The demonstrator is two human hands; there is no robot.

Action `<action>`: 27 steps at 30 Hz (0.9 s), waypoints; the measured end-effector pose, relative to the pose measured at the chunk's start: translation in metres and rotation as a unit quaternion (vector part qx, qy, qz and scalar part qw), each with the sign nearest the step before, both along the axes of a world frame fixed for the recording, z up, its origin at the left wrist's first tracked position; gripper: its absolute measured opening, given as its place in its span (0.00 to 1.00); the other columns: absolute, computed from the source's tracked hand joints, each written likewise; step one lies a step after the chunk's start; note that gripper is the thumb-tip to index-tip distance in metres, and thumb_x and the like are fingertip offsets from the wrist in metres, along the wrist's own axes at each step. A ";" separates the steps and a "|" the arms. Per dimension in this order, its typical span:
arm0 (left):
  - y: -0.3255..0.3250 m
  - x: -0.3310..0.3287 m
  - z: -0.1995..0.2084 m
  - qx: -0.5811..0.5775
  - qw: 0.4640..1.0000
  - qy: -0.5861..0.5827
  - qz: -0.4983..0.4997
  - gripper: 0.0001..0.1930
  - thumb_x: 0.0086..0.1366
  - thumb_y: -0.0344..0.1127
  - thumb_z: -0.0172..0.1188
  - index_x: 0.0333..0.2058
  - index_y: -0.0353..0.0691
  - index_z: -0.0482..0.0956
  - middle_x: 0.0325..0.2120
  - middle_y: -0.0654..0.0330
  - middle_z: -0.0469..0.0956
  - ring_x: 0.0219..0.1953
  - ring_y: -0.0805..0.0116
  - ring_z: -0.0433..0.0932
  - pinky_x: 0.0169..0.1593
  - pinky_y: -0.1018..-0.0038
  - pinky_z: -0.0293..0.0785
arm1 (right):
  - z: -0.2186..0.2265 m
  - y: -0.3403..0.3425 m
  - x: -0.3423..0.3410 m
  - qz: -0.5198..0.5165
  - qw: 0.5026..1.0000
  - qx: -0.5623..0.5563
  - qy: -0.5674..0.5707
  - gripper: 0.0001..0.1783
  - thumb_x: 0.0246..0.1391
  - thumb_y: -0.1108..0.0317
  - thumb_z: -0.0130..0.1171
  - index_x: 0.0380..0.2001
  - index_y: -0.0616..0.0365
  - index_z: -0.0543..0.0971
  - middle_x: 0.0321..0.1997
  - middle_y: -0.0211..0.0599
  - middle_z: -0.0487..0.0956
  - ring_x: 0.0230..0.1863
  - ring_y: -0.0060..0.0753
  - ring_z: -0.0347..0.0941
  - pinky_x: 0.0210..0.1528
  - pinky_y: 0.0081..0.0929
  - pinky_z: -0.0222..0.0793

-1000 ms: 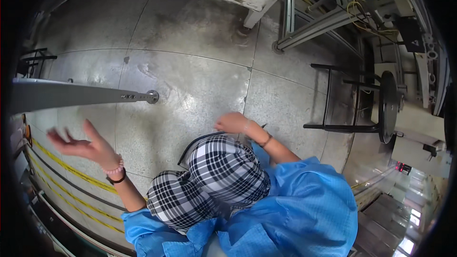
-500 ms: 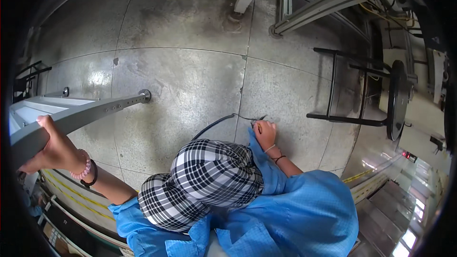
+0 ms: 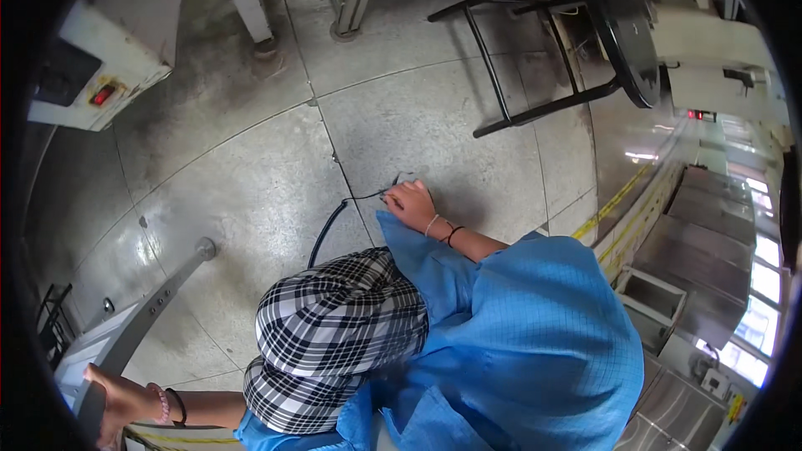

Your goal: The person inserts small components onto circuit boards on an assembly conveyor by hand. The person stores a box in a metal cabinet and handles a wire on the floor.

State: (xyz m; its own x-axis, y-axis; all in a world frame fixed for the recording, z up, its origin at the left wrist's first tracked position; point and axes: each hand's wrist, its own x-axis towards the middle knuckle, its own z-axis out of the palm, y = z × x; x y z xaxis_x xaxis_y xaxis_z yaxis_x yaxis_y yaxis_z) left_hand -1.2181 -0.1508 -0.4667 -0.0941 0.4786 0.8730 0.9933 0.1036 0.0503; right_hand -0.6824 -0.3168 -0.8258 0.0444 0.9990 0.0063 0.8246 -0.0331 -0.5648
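Observation:
At the lower left, my left hand [image 3: 121, 405] is wrapped round the edge of a light grey metal frame [image 3: 134, 330], whose round foot rests on the floor. My right hand [image 3: 409, 205] is low, close to the floor, with its fingers curled together. From beside its fingertips a thin dark wire runs left into a thicker black cord [image 3: 326, 232], which curves behind my plaid-covered knees [image 3: 334, 309]. A small dark bit shows at those fingertips; its kind is too small to make out. The blue garment [image 3: 535, 309] drapes around my right forearm.
A black round-seated stool [image 3: 622, 33] lies on its side in the view, far right. White machine housing [image 3: 125, 58] with a red lit switch stands far left. Metal legs [image 3: 351, 0] meet the floor at the back. Yellow floor lines [image 3: 614, 200] run at the right.
The view has turned, so the stool and machine legs now appear farther left, and the housing with the red switch shows more. Both hands keep their places on the frame and at the wire.

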 end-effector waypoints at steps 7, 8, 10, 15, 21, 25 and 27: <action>0.001 0.019 0.007 0.009 1.000 0.006 -0.004 0.37 0.46 0.28 0.74 0.50 0.25 0.58 0.43 0.44 0.65 0.35 0.59 0.72 0.37 0.65 0.77 | 0.000 -0.003 0.003 0.004 1.000 -0.003 -0.002 0.07 0.55 0.62 0.58 0.26 0.50 0.77 0.27 0.29 0.77 0.33 0.32 0.72 0.41 0.32 0.60; 0.002 0.019 0.006 0.027 0.997 0.063 0.034 0.34 0.45 0.28 0.73 0.47 0.24 0.61 0.40 0.44 0.69 0.33 0.61 0.74 0.35 0.67 0.77 | 0.000 -0.003 0.002 0.007 1.000 0.006 0.005 0.07 0.55 0.62 0.58 0.26 0.50 0.77 0.27 0.29 0.77 0.33 0.32 0.72 0.41 0.32 0.60; 0.003 0.028 0.007 0.068 0.992 0.095 0.040 0.29 0.46 0.27 0.71 0.45 0.23 0.66 0.39 0.44 0.73 0.34 0.62 0.74 0.36 0.68 0.78 | 0.000 -0.004 0.003 0.001 1.000 -0.001 0.001 0.07 0.55 0.62 0.58 0.26 0.50 0.77 0.27 0.29 0.77 0.34 0.33 0.72 0.42 0.33 0.60; 0.001 0.038 0.003 0.009 0.998 -0.021 0.054 0.49 0.46 0.33 0.74 0.59 0.21 0.50 0.53 0.42 0.56 0.55 0.51 0.62 0.58 0.55 0.63 | 0.007 -0.002 0.000 0.000 1.000 -0.014 -0.003 0.07 0.55 0.62 0.57 0.27 0.50 0.78 0.28 0.30 0.78 0.36 0.34 0.72 0.43 0.34 0.60; 0.004 0.060 0.017 -0.001 0.979 0.133 0.157 0.36 0.47 0.25 0.69 0.51 0.22 0.58 0.47 0.44 0.66 0.44 0.60 0.72 0.46 0.68 0.78 | 0.001 -0.002 0.001 0.001 0.999 -0.038 -0.014 0.07 0.54 0.61 0.57 0.28 0.50 0.79 0.30 0.30 0.79 0.36 0.34 0.72 0.42 0.34 0.60; 0.003 0.050 0.011 0.010 0.995 0.037 0.095 0.38 0.48 0.26 0.69 0.54 0.23 0.56 0.47 0.43 0.66 0.46 0.59 0.72 0.48 0.68 0.78 | -0.005 -0.001 0.001 0.004 0.999 -0.038 -0.028 0.06 0.53 0.62 0.57 0.29 0.50 0.79 0.29 0.30 0.79 0.36 0.34 0.73 0.42 0.33 0.60; 0.004 0.058 0.011 0.009 0.993 0.039 0.114 0.39 0.48 0.26 0.69 0.54 0.23 0.55 0.46 0.43 0.66 0.46 0.60 0.72 0.48 0.68 0.77 | -0.001 -0.003 0.001 0.000 0.998 -0.043 -0.035 0.06 0.53 0.62 0.57 0.28 0.50 0.79 0.29 0.30 0.79 0.36 0.34 0.73 0.42 0.33 0.60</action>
State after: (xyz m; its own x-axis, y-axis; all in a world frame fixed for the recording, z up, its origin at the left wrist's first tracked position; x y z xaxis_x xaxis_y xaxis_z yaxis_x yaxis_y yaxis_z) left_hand -1.1597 -0.1470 -0.4558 -0.1307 0.4365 0.8902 0.9451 0.3262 -0.0212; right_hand -0.6810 -0.3202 -0.8264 0.0474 0.9959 -0.0767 0.8615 -0.0796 -0.5015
